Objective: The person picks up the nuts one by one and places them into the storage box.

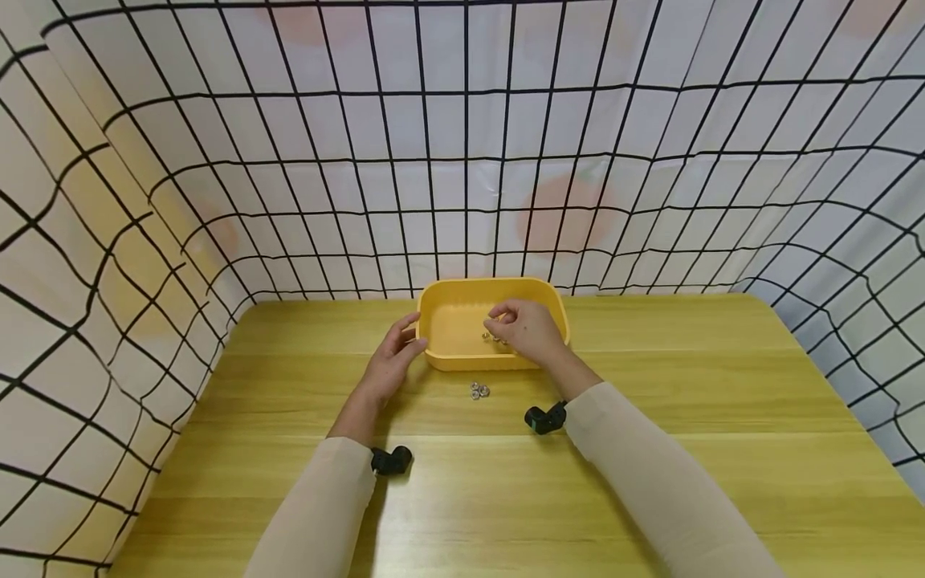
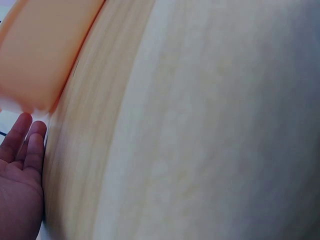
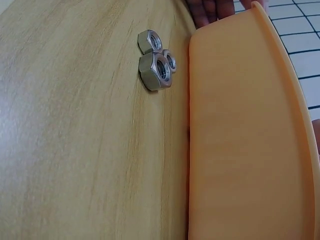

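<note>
A yellow plastic tray [image 1: 462, 363] stands at the back of the wooden table. My left hand [image 1: 393, 360] rests against its left end; the left wrist view shows that hand's fingers [image 2: 35, 150] nearly straight, touching the tray wall. Over the tray's right half hangs my right hand [image 1: 531, 327], thumb and index fingertips close together. Whether something small is pinched there is hidden. Several small metal nuts [image 1: 486, 336] lie inside the tray beneath it. On the table in front, three silver hex nuts [image 3: 156, 71] sit in a tight cluster.
A black wire grid [image 1: 466, 160] over a pale sheet encloses the back and both sides of the table [image 1: 462, 498]. The tray's rear edge is near the back grid. A small black camera [image 1: 545, 418] is worn on each wrist.
</note>
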Demonstrator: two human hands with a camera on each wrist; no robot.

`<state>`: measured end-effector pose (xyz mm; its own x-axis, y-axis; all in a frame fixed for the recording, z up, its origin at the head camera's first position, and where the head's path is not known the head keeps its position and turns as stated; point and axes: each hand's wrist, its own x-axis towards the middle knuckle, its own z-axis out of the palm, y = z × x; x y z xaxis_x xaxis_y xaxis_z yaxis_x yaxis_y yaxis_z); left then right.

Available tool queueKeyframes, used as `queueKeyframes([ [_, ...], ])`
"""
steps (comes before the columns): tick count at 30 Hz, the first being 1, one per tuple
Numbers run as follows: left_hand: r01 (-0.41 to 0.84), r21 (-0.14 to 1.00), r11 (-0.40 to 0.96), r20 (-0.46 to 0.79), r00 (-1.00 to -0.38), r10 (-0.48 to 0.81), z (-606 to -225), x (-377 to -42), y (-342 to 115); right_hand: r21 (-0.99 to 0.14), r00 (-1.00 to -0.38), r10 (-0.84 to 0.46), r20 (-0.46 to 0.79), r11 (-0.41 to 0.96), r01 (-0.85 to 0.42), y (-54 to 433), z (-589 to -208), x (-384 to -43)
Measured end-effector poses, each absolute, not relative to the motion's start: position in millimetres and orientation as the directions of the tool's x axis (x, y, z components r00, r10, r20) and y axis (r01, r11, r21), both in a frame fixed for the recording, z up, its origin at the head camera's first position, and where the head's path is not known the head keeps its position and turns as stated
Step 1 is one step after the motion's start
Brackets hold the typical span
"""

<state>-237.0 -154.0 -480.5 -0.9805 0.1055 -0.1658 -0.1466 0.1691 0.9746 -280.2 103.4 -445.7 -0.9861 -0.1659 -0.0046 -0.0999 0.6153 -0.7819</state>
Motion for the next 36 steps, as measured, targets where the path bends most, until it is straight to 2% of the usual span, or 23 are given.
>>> queueKeyframes([
  [13,-0.101,0.98,0.174,-0.118,-0.989,0.089,-490,-236,-156,-0.801,-0.988,-0.152,-0.017,0.593,-0.077,102,-446,-279],
  [27,-0.096,0.982,0.163,-0.114,-0.988,0.101,-489,-236,-156,-0.843,-0.992,-0.118,0.035,0.53,-0.092,106,-435,-274],
  [36,-0.099,0.981,0.169,-0.116,-0.988,0.098,-490,-237,-157,-0.861,-0.989,-0.131,0.072,0.491,-0.128,104,-428,-257],
])
